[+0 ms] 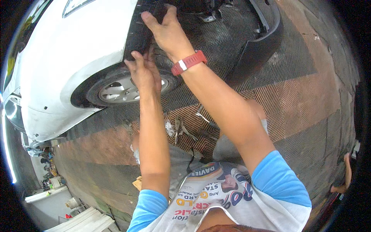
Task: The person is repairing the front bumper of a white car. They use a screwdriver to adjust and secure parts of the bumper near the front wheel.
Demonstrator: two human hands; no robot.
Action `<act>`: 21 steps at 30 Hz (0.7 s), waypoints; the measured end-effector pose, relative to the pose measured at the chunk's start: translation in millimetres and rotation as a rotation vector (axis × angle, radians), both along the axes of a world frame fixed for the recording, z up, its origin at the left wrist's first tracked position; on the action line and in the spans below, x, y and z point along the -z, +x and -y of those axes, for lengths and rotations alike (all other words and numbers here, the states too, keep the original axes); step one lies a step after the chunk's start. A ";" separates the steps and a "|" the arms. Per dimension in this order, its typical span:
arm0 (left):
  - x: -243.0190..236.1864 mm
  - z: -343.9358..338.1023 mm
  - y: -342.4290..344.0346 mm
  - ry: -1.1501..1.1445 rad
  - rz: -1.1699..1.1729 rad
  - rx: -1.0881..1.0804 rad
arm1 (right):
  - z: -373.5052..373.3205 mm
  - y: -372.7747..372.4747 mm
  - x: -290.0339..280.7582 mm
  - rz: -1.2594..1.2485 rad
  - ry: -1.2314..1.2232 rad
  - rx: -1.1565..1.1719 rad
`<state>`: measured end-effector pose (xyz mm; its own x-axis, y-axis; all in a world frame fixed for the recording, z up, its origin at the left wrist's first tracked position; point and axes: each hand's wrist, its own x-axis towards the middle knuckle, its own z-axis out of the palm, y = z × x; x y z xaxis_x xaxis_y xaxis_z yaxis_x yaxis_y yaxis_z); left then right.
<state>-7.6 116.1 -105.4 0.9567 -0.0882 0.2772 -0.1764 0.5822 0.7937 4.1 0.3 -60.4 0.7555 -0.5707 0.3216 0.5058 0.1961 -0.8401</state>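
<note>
A white car's fender (89,38) ends in a straight edge, with a black plastic piece (140,33) running along it. High on that piece, my right hand (172,34) grips it, thumb toward the fender and fingers partly hidden behind. A red watch band (189,63) circles the right wrist. Lower down, my left hand (145,72) holds the bottom end of the black piece near the fender's corner, its fingertips at the edge. Just behind the left hand is the wheel (119,91), a black tire with a silver rim.
A dark bumper (257,54) extends at the upper right. Below my hands, small tools (178,129) and a crumpled pale scrap (169,128) lie on the ribbed floor mat (293,96) near my knees. White boards (85,222) and assorted items occupy the lower left.
</note>
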 end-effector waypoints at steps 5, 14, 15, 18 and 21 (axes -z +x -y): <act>-9.3 13.2 3.4 0.188 -0.030 -0.110 | 0.2 13.2 0.0 -0.009 0.113 -0.061; 9.8 3.1 17.6 0.481 -0.127 -0.357 | -10.7 14.5 -6.3 -0.030 -0.009 0.154; 10.6 2.9 16.5 0.493 -0.147 -0.353 | -6.9 10.2 -7.7 -0.047 -0.012 0.068; 0.7 5.3 4.6 -0.003 -0.044 -0.108 | -9.2 13.0 -8.2 -0.043 -0.047 0.199; 14.1 -14.7 22.4 0.088 0.052 -0.057 | -14.0 16.5 -8.2 -0.016 -0.094 0.287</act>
